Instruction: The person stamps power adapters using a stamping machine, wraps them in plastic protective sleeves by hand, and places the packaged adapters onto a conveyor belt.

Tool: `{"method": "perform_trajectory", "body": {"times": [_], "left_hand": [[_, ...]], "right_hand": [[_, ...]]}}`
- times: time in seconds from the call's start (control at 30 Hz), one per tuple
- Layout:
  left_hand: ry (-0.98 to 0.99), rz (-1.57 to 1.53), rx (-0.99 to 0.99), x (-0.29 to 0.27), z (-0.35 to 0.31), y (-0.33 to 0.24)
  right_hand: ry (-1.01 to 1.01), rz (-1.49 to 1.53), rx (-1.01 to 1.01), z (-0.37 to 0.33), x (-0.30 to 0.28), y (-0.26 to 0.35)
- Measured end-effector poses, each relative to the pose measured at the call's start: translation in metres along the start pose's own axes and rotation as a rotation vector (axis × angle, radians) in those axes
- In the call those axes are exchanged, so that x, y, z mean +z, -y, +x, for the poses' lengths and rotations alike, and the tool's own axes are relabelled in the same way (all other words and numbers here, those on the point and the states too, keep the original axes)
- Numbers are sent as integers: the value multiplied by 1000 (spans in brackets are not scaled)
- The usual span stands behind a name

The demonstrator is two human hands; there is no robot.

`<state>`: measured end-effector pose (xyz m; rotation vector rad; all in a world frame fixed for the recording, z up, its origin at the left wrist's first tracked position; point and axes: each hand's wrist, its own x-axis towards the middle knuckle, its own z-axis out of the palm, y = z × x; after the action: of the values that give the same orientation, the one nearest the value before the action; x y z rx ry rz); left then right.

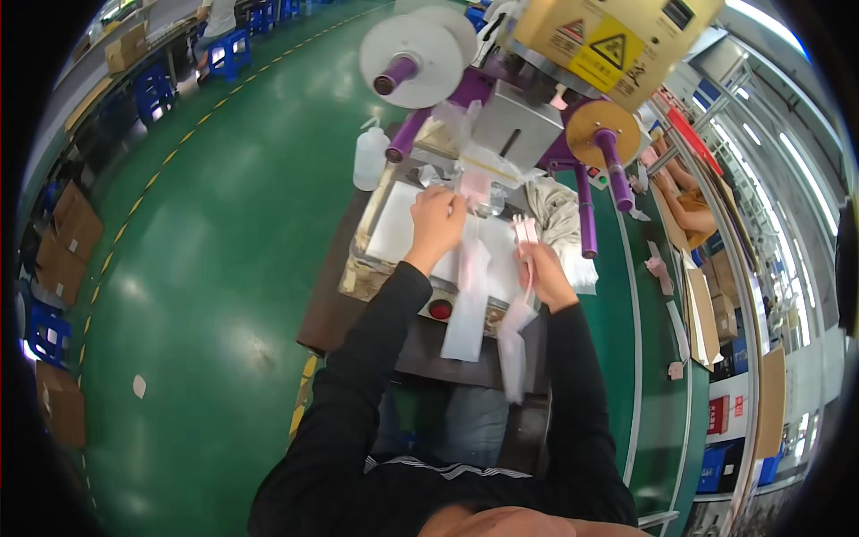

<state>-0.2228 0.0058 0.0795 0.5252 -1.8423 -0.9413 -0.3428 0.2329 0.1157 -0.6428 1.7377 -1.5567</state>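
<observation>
My left hand [436, 224] is closed, its fingertips at the near edge of a pink plastic piece [475, 186] under the grey metal head [516, 134] of a stamping machine. From that spot a translucent sleeve [467, 313] with something pink inside trails toward me over the white work surface [398, 224]. My right hand [546, 277] grips a second pink piece with a pronged end [525, 230]. A thin pink cable runs down from it into another translucent sleeve [512, 349], which hangs over the front edge. The fingertips of my left hand are partly hidden.
The machine carries a yellow housing [617, 40], a white reel [413, 58] and purple rods [586, 210]. A clear bottle [370, 157] stands at the left, a grey cloth [555, 210] at the right. A red button [439, 309] faces me. Another person's arm [689, 210] shows at the right bench.
</observation>
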Motion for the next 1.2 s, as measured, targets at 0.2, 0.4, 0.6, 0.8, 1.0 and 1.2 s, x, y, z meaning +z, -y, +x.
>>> {"method": "perform_trajectory", "body": {"times": [0.2,0.4,0.6,0.8,1.0,1.2], "left_hand": [[302,442,56,22,0,12],[174,-482,-14,6,11,44],[243,-1059,-159,-112,-47,-8],[102,-1153,-492,-177,-97,40],[16,-967,-576,-207,-118,58],[29,-786,-535,-194,-119,63]], "right_hand": [[-379,98,-27,29,48,-3],[-205,-77,-13,31,71,12],[-469,-941,-308,87,66,8],[-286,-1294,-228,137,85,42],[-367,-1502,-317,128,125,48],[-575,-1334,-406,144,114,16]]}}
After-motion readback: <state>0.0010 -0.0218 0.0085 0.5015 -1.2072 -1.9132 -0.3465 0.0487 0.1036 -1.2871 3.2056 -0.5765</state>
